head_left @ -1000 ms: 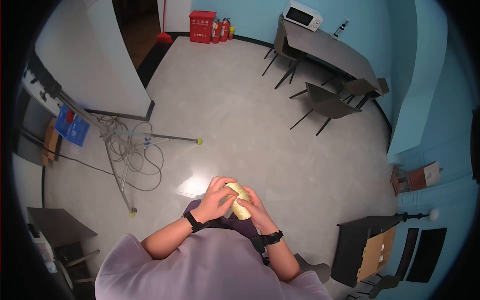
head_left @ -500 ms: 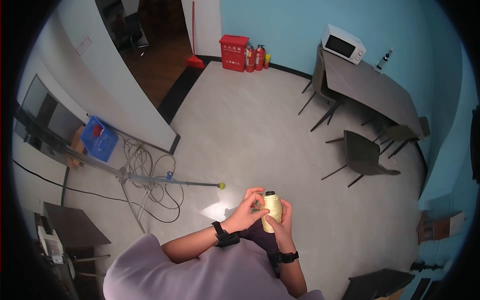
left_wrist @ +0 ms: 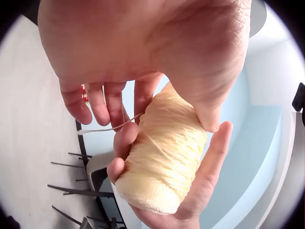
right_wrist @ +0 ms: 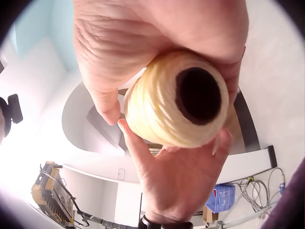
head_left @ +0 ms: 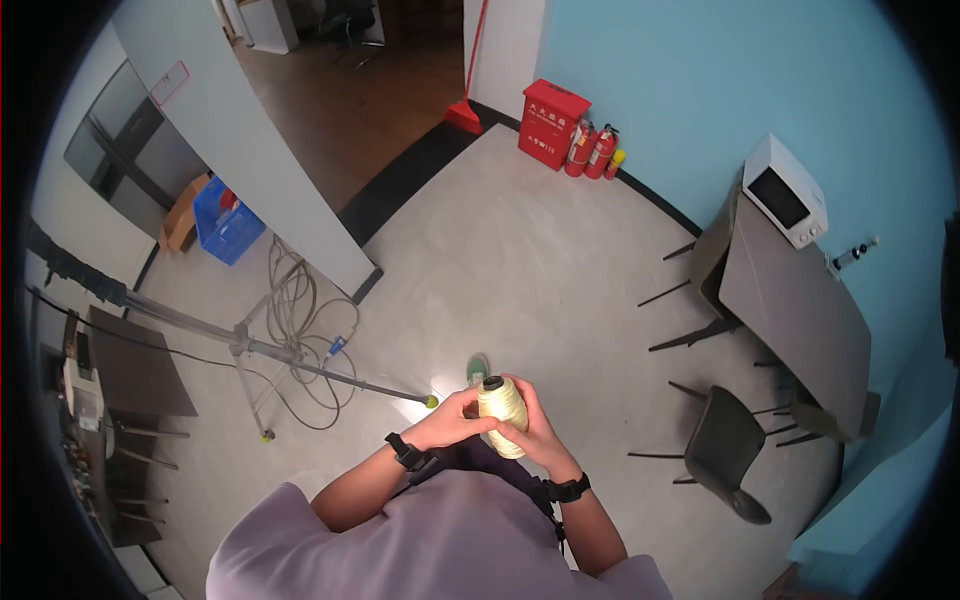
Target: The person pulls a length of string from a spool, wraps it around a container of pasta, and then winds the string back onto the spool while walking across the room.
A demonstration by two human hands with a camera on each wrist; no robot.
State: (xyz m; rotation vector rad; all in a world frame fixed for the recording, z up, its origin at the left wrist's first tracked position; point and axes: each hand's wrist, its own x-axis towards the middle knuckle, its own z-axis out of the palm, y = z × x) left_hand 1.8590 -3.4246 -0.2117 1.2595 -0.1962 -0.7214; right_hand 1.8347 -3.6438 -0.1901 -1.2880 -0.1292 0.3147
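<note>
A cone-shaped spool of pale yellow yarn point(head_left: 503, 415) with a dark hollow core at its top is held in front of the body. My right hand point(head_left: 541, 437) grips it from the right, its thumb and fingers wrapped about the winding. From the other side my left hand point(head_left: 440, 425) holds it too, thumb on one side and index finger on the other. In the left wrist view the remaining left fingers point(left_wrist: 97, 105) hang beside the spool. A loose yarn end point(left_wrist: 107, 129) sticks out past the winding near those fingers.
A metal stand point(head_left: 290, 355) with coiled cables point(head_left: 300, 300) is on the floor to the left, by a blue crate point(head_left: 228, 225). Chairs point(head_left: 722, 450) and a table point(head_left: 800, 300) with a microwave point(head_left: 785, 193) stand at right. Red extinguishers point(head_left: 600, 152) line the far wall.
The head view has turned left, showing more of the doorway. The left fingers, raised off the spool's side half a second ago, now lie closer around it. A green shoe has come into view.
</note>
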